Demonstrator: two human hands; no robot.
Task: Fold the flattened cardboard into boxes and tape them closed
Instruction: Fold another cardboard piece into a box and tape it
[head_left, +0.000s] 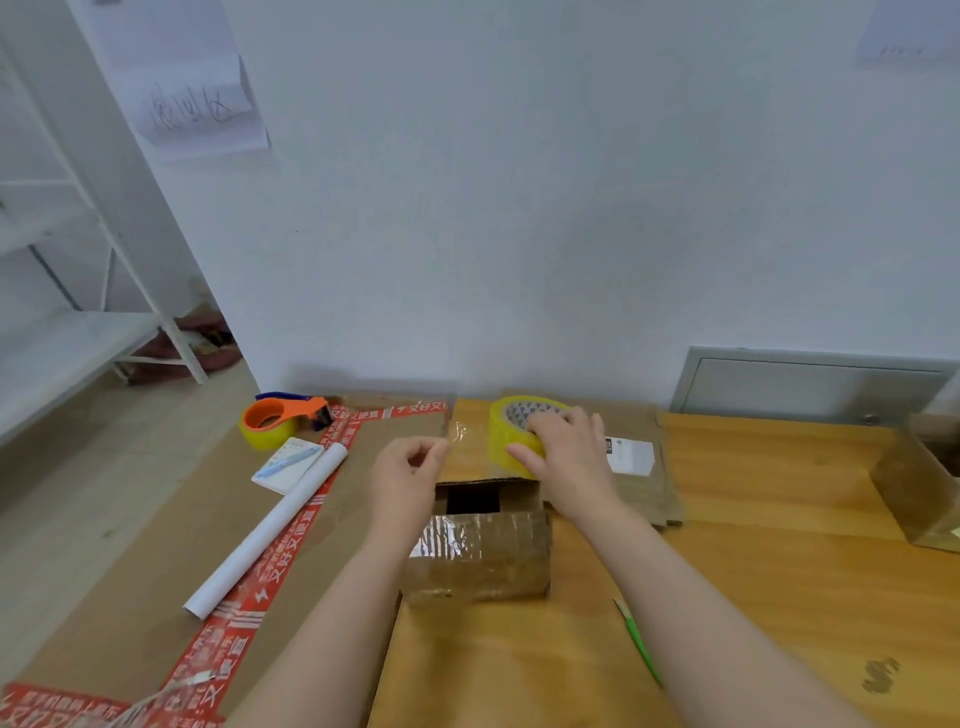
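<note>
A small cardboard box (480, 553) stands in the middle of the wooden table (779, 545), its near flap covered in clear tape and a dark gap open at its top. Above its far side my right hand (563, 452) grips a yellow roll of clear tape (506, 434). A short strip of tape (460, 431) stretches from the roll leftward to my left hand (410, 470), which pinches its free end. Flattened cardboard (641, 493) with a white label lies behind the box to the right.
A large flat cardboard sheet (156, 571) with red printed tape covers the left. On it lie a white paper roll (267, 530), a small packet (288, 465) and an orange tape dispenser (283, 418). A green pen (639, 644) lies near right; another box (919, 488) stands far right.
</note>
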